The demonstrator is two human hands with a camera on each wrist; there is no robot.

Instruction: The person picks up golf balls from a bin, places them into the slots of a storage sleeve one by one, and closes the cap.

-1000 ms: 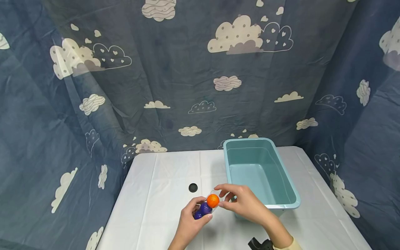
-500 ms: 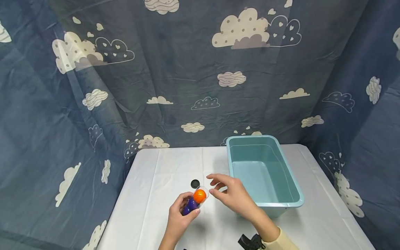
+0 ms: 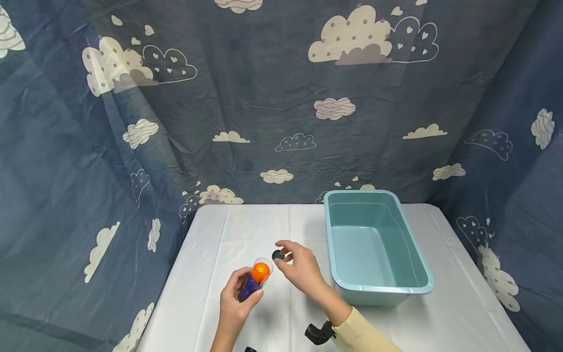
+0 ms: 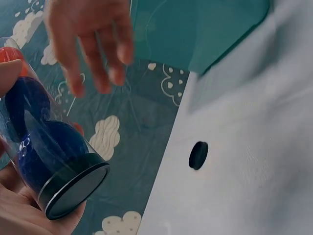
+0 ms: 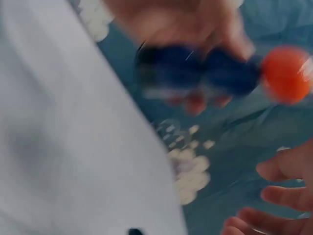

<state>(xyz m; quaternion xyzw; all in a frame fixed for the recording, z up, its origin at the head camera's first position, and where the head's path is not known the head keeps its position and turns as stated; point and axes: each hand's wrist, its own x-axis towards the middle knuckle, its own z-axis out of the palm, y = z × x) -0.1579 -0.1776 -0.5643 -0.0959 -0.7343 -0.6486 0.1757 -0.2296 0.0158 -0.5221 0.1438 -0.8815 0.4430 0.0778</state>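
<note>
My left hand (image 3: pixel 234 305) grips a clear plastic tube (image 4: pixel 78 188) with a dark cap on its base. Inside are dark blue balls (image 4: pixel 54 147), with an orange ball (image 3: pixel 261 272) near the uncapped top end. The tube leans up and to the right in the head view. A small round black cap (image 3: pixel 277 254) lies on the white table; the left wrist view shows this cap (image 4: pixel 198 155) apart from any finger. Over it hovers my right hand (image 3: pixel 303 269), fingers (image 5: pixel 279 169) spread and loosely bent, holding nothing.
A teal plastic basin (image 3: pixel 334 244) stands on the table (image 3: pixel 215 274) to the right of my right hand. Behind the table hangs a dark cloud-print cloth (image 3: pixel 246 98), which also runs along both sides.
My right hand has left the tube's top end and moved left to the black cap. My left hand has carried the tube left. The head view has shifted slightly.
</note>
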